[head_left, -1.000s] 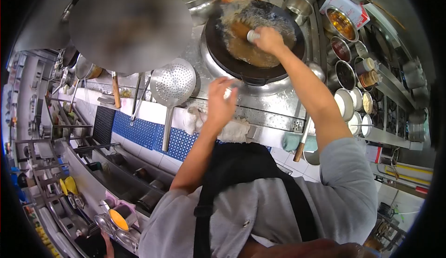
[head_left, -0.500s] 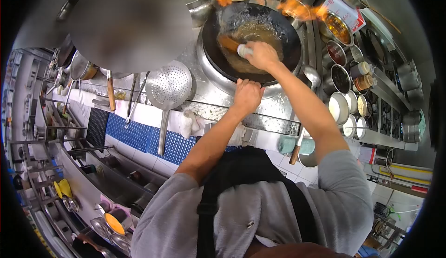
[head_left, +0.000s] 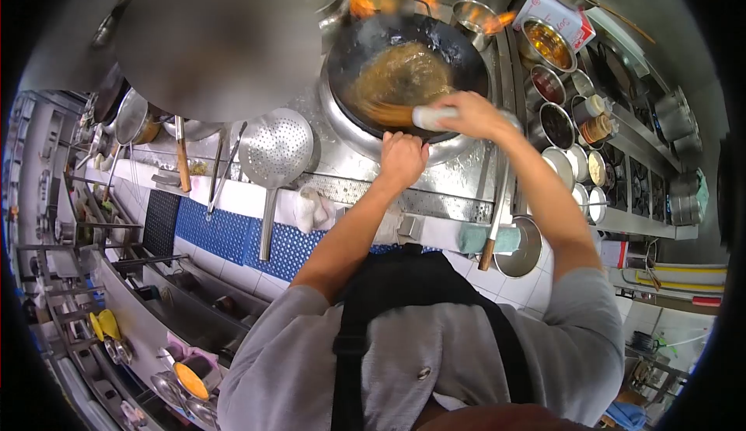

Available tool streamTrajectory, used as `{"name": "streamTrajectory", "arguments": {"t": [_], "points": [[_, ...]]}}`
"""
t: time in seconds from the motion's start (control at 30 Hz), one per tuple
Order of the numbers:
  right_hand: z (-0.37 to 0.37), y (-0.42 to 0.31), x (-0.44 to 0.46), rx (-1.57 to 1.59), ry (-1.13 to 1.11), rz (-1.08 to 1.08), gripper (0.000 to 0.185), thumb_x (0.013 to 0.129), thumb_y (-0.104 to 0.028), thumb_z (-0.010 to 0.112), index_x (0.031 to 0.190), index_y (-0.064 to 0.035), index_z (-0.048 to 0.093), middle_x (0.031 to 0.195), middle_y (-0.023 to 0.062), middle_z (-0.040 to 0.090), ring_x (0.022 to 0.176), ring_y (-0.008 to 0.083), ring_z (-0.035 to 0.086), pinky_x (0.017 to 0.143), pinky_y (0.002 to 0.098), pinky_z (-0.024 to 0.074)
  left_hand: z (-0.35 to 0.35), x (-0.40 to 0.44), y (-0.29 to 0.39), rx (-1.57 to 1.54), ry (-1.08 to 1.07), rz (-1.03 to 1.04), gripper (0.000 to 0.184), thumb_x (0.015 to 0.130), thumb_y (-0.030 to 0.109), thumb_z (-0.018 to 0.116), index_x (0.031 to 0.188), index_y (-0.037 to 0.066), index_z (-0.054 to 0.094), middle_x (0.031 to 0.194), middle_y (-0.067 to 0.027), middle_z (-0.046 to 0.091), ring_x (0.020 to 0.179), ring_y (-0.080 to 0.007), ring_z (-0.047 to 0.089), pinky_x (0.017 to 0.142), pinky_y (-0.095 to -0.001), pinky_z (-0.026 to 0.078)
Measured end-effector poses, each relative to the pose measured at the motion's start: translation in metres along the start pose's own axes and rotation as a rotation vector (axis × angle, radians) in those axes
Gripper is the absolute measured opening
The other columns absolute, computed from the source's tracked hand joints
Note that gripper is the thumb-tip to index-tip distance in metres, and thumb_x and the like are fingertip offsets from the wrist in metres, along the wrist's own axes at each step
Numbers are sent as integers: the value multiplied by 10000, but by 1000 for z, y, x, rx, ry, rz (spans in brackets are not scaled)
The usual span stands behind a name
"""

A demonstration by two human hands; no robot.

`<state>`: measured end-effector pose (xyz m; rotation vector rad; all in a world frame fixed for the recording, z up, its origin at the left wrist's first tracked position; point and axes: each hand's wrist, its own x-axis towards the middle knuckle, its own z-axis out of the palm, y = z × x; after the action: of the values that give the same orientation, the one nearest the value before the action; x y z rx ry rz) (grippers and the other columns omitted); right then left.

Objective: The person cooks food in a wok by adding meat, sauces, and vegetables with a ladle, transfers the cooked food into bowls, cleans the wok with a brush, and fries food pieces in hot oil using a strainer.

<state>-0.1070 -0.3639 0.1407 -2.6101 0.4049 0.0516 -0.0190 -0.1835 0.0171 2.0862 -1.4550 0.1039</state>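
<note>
A large black wok (head_left: pixel 458 66) sits on the round burner ring (head_left: pixel 336 124), with brownish, foamy liquid inside. My right hand (head_left: pixel 475 114) is wrapped round the white-bound handle of a bamboo wok brush (head_left: pixel 388 114). The brush lies nearly level across the near part of the wok, its bristles pointing left and blurred by motion. My left hand (head_left: pixel 404 158) is closed at the wok's near edge; its fingers hide the part they grip. Flames rise behind the wok.
A perforated strainer (head_left: pixel 276 147) lies left of the wok. A ladle with a wooden grip (head_left: pixel 497 221) rests at the right. Metal pots of sauce, including one with amber liquid (head_left: pixel 549 44), line the right side. A folded green cloth (head_left: pixel 488 238) lies at the counter's front edge.
My right hand and the brush have moved right and toward me, from the middle of the wok to its near side. The flames behind have shrunk at the right. My left hand keeps its hold.
</note>
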Motion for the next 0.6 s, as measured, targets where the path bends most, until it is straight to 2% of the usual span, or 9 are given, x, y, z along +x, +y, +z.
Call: {"name": "streamTrajectory", "arguments": {"t": [0.07,0.13,0.2,0.27,0.33,0.4,0.43,0.53,0.6], "points": [[-26,26,-19,-299,7,218,342,822,-290,741,1131,-144,753,1111,141,737,1067,330,691,939,443,531,0,2,0,6,0,3,269,889,277,679,733,58,693,776,-132,688,802,-317,630,811,-451,409],[-37,74,-1,-523,114,241,348,889,-302,664,1192,-133,688,1091,158,714,1070,327,678,926,469,528,3,1,-1,-16,-12,-3,271,889,281,688,736,57,697,769,-131,684,805,-315,627,814,-450,408],[-33,85,61,-509,216,217,336,922,-310,605,1194,-127,676,1076,176,711,1066,335,675,912,478,530,6,3,-4,-16,-17,-6,271,888,282,692,738,57,698,768,-130,682,809,-315,625,815,-449,408],[-3,71,128,-364,348,75,309,948,-302,545,1146,-109,684,1059,185,715,1028,362,683,881,493,537,1,0,0,-25,-5,-1,269,887,275,693,727,58,685,771,-126,677,811,-313,620,812,-453,407],[43,52,170,-277,347,164,257,921,-276,581,1079,-105,691,1060,193,718,1005,393,686,877,503,541,-1,2,-1,-24,-2,-1,268,886,271,692,722,59,676,775,-125,675,811,-310,618,810,-454,407],[54,27,141,-181,279,187,240,884,-264,633,1056,-110,703,1078,192,722,1017,392,690,893,500,543,2,-2,1,-32,-6,6,263,884,267,693,722,63,668,779,-127,673,813,-309,617,811,-457,406],[49,19,118,-165,223,139,298,857,-253,669,1128,-139,718,1116,178,724,1055,366,692,930,482,540,2,0,-1,-34,-3,9,261,884,268,693,723,63,668,779,-127,674,814,-309,617,813,-456,406],[21,22,72,-244,90,104,345,868,-252,659,1193,-151,714,1140,160,725,1082,343,688,949,474,532,4,1,-3,-40,4,6,259,883,272,696,731,63,675,779,-124,675,812,-309,618,819,-449,407],[7,38,81,-317,87,203,357,876,-251,651,1215,-155,710,1168,152,720,1110,334,676,965,470,524,3,2,-4,-33,-4,2,257,884,272,696,737,62,679,778,-123,675,812,-310,619,822,-447,407]]}}
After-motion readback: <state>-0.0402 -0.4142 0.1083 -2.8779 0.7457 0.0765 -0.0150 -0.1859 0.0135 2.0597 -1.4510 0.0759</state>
